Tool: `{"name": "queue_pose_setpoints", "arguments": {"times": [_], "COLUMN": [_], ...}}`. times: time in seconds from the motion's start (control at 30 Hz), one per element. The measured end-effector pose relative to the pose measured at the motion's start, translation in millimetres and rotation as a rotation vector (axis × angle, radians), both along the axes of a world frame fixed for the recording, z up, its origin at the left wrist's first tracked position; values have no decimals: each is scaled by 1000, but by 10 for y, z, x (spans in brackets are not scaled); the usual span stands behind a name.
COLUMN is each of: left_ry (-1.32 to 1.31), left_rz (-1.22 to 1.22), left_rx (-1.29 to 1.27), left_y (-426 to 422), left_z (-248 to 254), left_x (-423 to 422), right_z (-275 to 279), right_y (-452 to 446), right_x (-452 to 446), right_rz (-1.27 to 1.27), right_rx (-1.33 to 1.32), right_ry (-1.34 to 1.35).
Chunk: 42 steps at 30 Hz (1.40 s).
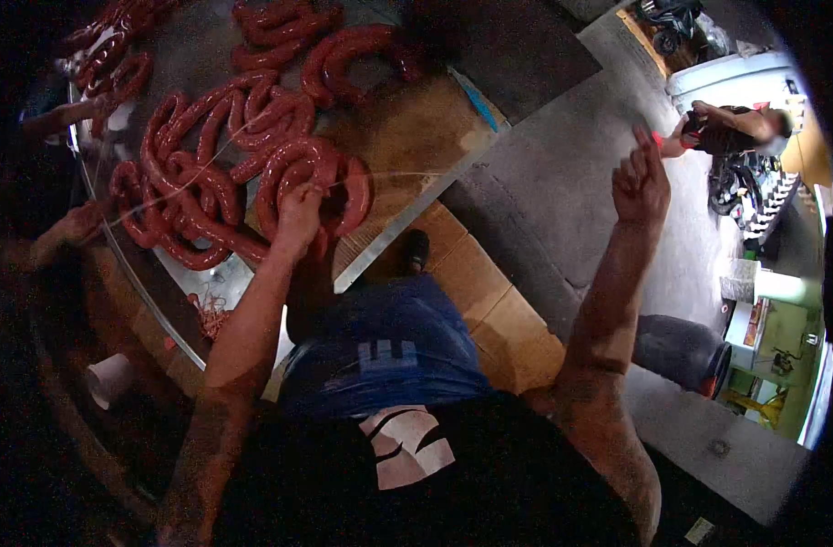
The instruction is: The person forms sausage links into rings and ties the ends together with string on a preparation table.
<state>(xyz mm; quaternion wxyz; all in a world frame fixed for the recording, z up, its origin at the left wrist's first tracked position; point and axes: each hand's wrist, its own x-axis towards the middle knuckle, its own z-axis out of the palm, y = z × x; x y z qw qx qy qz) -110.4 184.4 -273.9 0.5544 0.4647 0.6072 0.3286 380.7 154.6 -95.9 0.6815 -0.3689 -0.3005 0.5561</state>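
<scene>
Glossy red coiled sausages [221, 187], heaped on a metal-edged tabletop [416, 211].
Left hand [298, 217]: grip pinched closed on one coil, a thin pale string [394, 173] running from it. Right hand [642, 187]: raised well apart from the tabletop, index finger extended, others curled; whether it holds anything cannot be told.

Your wide view bows strongly and fades to black at the corners, with the left side so dim and grainy that shapes there, like much of your black shirt [325, 488] at the bottom, sink into shadow. Your brightest area lies at the right, where the white panel [735, 77] glares and the concrete floor [685, 260] shines pale, while small hard glints dot the sausage coils [298, 153] at upper left. Your raised right hand [642, 190] looks slightly smeared.
</scene>
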Motion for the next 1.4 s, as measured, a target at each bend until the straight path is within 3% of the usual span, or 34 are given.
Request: {"name": "queue_pose_setpoints", "arguments": {"times": [0.07,0.1,0.17,0.2,0.23,0.27,0.3,0.4,0.43,0.47,0.5,0.53,0.6,0.7,0.73,0.77,0.87,0.9,0.97,1.0,1.07,1.1,1.13,1.17,1.27,1.33,1.4], "left_ry": [-12,5,21,47,83,91,89,86,25,-58,29,112,44,17,72,100,112,120,58,68,22,131,38,53,125,183,227], "left_rz": [-50,-113,-127,-171,-261,-238,-214,-56,-44,-64,-129,-193,-212,-208,-170,-127,-104,-108,-109,-91,-20,-68,-119,-111,-82,-74,-11], "left_rx": [71,149,164,185,122,244,172,55,-84,-105,-9,93,32,-100,-171,-19,-121,-121,22,22,111,76,97,119,125,99,187], "left_y": [30,56,57,63,48,29,44,197,225,311,308,316,328,241,199,182,131,122,162,116,-70,-124,-157,-188,-245,-261,-251], "left_z": [-239,-320,-318,-277,-88,-126,-110,-110,124,-19,21,42,-29,213,309,166,444,333,11,73,289,353,130,-35,-11,3,-76], "left_x": [-95,-139,-123,-88,-63,-32,-58,-249,-336,-485,-588,-636,-542,-160,-46,15,123,92,-68,-85,-12,-31,-93,-95,21,63,164], "right_z": [-424,-727,-1178,-1287,-1262,-1279,-1294,-820,-744,-547,-716,-412,-230,-203,-242,-252,-588,-760,-1202,-1270,-1632,-1674,-1680,-1669,-2262,-2121,-864], "right_y": [-491,-875,-2135,-2482,-2849,-2931,-2996,-2840,-2875,-3145,-3720,-3560,-3203,-2172,-1709,-1125,-401,-238,-78,-11,68,94,120,121,157,150,319], "right_x": [1030,1699,2482,2734,2839,2721,2525,2420,2704,2930,3898,3779,3667,3187,2546,1391,-1227,-1994,-2943,-3158,-3264,-3119,-2814,-2473,-597,489,-31], "right_rz": [-381,-721,-962,-1115,-1142,-1087,-1036,-883,-817,-599,-602,-777,-1077,-1165,-1021,-724,373,724,997,967,458,332,197,51,-372,-729,-958], "right_rx": [-396,-557,-270,-300,-706,-786,-863,-753,-746,-538,-426,-455,-516,-547,-478,-313,-336,-366,-483,-556,-492,-370,-249,-211,-317,-151,-104], "right_ry": [-70,-69,-7,94,132,-5,-138,-73,7,21,-73,-146,-436,-934,-1018,-965,-667,-609,-545,-594,-133,206,536,608,657,477,95]}}
